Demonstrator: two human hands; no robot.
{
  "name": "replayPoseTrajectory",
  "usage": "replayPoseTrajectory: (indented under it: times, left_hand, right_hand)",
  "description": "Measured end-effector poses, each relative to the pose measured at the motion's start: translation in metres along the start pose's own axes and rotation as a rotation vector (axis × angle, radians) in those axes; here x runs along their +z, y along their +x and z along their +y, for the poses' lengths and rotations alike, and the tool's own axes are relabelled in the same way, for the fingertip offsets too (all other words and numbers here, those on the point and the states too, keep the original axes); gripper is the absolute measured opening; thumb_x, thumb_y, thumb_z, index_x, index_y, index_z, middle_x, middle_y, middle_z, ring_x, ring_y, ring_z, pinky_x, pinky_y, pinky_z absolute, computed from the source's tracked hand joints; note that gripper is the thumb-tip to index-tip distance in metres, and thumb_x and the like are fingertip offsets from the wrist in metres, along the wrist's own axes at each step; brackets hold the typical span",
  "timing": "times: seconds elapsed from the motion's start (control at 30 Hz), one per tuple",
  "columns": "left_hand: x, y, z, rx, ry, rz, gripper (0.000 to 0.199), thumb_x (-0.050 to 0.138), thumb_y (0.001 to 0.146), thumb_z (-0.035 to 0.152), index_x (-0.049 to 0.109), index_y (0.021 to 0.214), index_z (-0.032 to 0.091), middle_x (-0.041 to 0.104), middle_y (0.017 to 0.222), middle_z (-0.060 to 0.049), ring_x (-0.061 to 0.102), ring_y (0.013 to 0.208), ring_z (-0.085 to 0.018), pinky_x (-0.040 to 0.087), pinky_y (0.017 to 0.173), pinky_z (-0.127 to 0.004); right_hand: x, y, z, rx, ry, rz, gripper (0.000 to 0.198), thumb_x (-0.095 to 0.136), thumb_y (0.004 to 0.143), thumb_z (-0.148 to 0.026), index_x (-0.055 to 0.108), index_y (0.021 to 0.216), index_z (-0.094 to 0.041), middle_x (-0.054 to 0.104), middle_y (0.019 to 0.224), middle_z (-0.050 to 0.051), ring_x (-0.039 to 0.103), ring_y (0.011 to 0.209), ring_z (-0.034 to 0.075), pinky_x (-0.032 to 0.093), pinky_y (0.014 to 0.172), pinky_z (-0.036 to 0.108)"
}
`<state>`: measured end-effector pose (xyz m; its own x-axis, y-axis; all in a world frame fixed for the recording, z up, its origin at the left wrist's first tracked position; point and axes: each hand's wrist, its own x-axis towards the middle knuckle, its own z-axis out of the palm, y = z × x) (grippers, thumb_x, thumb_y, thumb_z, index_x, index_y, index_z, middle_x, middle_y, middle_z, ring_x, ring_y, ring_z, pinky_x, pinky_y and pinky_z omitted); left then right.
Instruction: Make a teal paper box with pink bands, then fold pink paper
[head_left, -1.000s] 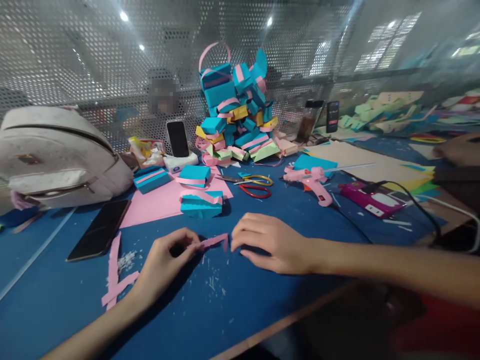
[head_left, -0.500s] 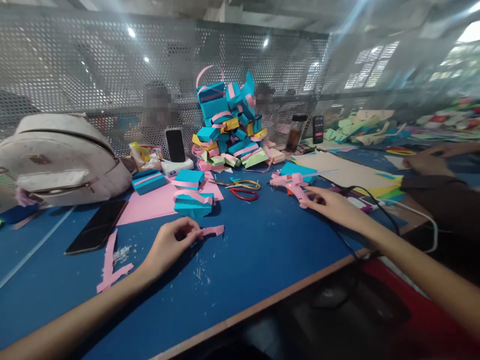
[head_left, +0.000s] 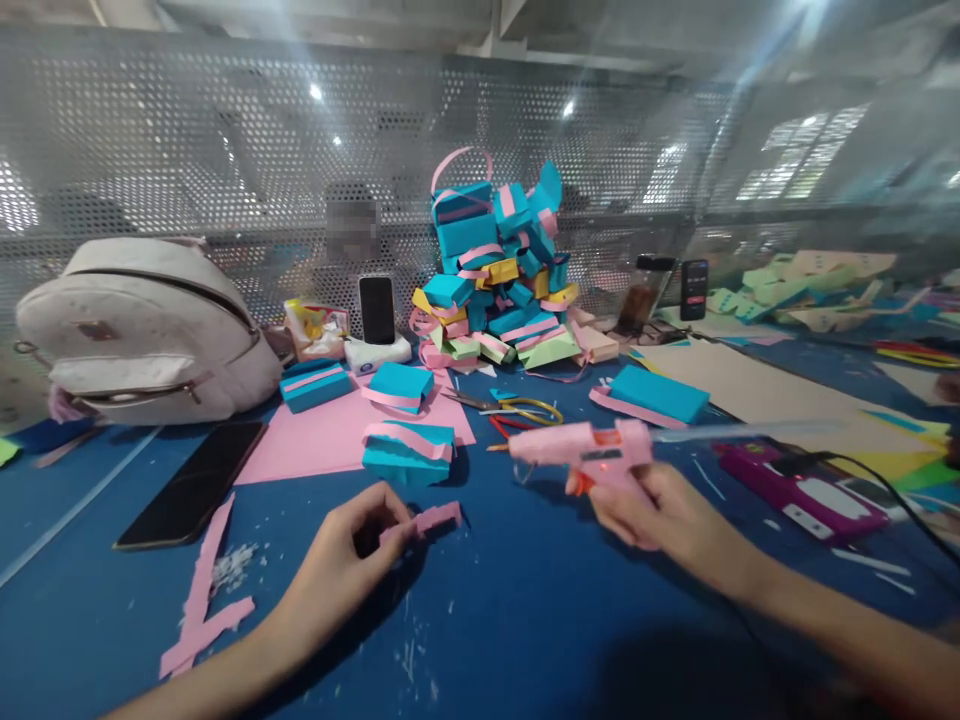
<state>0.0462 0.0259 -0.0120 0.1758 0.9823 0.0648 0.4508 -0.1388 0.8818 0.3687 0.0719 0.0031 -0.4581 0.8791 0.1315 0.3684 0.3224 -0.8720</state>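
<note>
Between the thumb and fingers of my left hand (head_left: 360,545) is a small folded pink paper strip (head_left: 439,517), held just over the blue table. My right hand (head_left: 667,520) grips a pink glue gun (head_left: 589,450) by its handle, its nozzle pointing left; a clear glue stick (head_left: 720,432) sticks out of the back. Behind my left hand sits a small blue paper box (head_left: 409,465) with a pink strip, and another blue paper box (head_left: 401,387) lies just past it. Scissors (head_left: 525,408) with red and yellow handles rest beyond the nozzle, partly hidden by the gun.
A pile of folded blue, yellow and pink paper pieces (head_left: 487,270) stands at the back. To the left are a white backpack (head_left: 142,340), a dark phone (head_left: 191,490) and loose pink strips (head_left: 199,600). On the right lie a purple power strip (head_left: 802,490) and a blue box (head_left: 660,393).
My right hand has lifted the glue gun off the table and brought it nearer, toward my left hand. The left hand still pinches the pink strip. The view has shifted a little.
</note>
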Motion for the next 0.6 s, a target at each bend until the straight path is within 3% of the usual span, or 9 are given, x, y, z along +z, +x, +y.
replayPoseTrajectory:
  times: [0.13, 0.3, 0.47, 0.6]
  left_hand:
    - [0.0, 0.0, -0.006, -0.016, -0.055, 0.0, 0.028, 0.051, 0.094, 0.041, 0.052, 0.078, 0.019, 0.059, 0.074, -0.001, 0.051, 0.067, -0.012, 0.039, 0.062, -0.025]
    - [-0.001, -0.001, -0.015, -0.07, -0.194, -0.033, 0.032, 0.052, 0.095, 0.047, 0.05, 0.078, 0.019, 0.058, 0.076, -0.003, 0.05, 0.069, -0.013, 0.037, 0.063, -0.027]
    - [-0.004, -0.002, -0.021, -0.123, -0.184, -0.078, 0.037, 0.053, 0.093, 0.053, 0.054, 0.078, 0.019, 0.059, 0.076, -0.004, 0.05, 0.069, -0.014, 0.037, 0.062, -0.027]
    - [-0.005, 0.0, -0.018, -0.149, -0.126, -0.072, 0.037, 0.051, 0.093, 0.052, 0.054, 0.076, 0.02, 0.06, 0.076, -0.004, 0.052, 0.071, -0.015, 0.038, 0.063, -0.028]
  right_hand:
    - [0.034, 0.011, -0.008, -0.084, -0.045, -0.148, 0.032, 0.049, 0.094, -0.043, 0.066, 0.095, -0.016, 0.054, 0.054, -0.001, 0.053, 0.049, 0.013, 0.046, 0.049, 0.024]
    - [0.051, 0.022, 0.008, -0.517, -0.272, 0.048, 0.022, 0.055, 0.089, -0.038, 0.065, 0.083, -0.019, 0.068, 0.08, 0.008, 0.066, 0.073, 0.02, 0.057, 0.069, 0.031]
    - [0.05, 0.015, 0.041, -0.448, -0.299, 0.076, 0.023, 0.054, 0.09, -0.037, 0.067, 0.1, -0.022, 0.068, 0.088, 0.01, 0.067, 0.089, 0.025, 0.059, 0.075, 0.034]
    - [0.048, 0.013, 0.043, -0.527, -0.273, 0.093, 0.02, 0.055, 0.09, -0.036, 0.062, 0.105, -0.024, 0.067, 0.092, 0.009, 0.067, 0.085, 0.024, 0.058, 0.073, 0.034]
